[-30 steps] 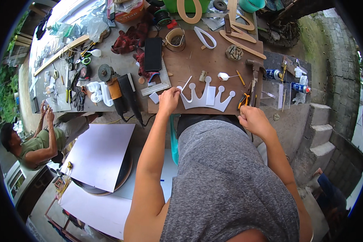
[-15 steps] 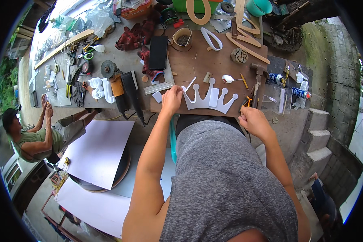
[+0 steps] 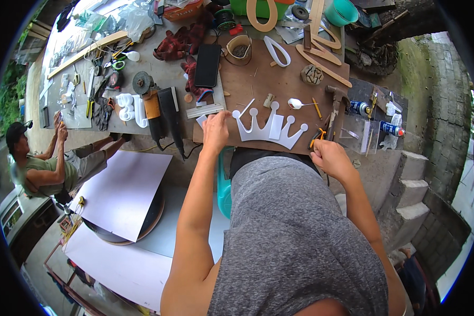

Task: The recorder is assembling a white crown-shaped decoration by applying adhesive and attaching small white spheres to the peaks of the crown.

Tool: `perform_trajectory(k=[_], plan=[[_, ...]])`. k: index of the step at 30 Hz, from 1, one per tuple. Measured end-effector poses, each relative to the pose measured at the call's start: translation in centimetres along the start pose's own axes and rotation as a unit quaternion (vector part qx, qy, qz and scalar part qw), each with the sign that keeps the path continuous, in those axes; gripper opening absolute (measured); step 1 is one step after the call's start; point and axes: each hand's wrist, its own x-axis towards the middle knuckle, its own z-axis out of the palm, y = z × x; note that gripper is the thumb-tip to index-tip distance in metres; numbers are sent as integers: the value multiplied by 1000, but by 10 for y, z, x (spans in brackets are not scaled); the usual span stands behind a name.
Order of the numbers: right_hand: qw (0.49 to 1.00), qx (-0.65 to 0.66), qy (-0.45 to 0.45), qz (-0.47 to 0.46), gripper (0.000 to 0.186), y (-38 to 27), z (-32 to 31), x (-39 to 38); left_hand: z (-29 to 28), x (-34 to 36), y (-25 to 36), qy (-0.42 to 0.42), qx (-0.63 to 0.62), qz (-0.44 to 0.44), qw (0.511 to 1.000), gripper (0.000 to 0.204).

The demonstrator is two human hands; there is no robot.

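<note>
Resting on the board [image 3: 258, 84], the left hand [image 3: 216, 131] lies loosely open beside the white crown [image 3: 268, 129]. The right hand [image 3: 329, 158] is clenched near the pliers [image 3: 317, 138]; whether it grips anything, I cannot tell.

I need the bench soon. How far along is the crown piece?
The white crown looks fully cut out and lies flat on the brown board. The left hand rests at its left end; the right hand is by the pliers. Further finishing can't be judged.

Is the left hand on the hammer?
No, the left hand rests beside the white crown; the hammer lies further right.
</note>
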Motion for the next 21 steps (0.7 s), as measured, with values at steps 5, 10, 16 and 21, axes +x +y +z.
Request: perform_trajectory(k=[5,10,16,21], plan=[[1000,-14,6,-14,27,7,-6,-3,0,19,16,-61,86,40,994,33],[999,-25,-13,17,23,15,-13,-12,5,21,9,47,127,13,991,31],[1000,-21,7,0,24,34,-5,-22,10,-10,20,141,38,9,989,19],[1000,-13,-4,-7,25,37,0,-23,33,-38,35,145,-59,-34,987,14]])
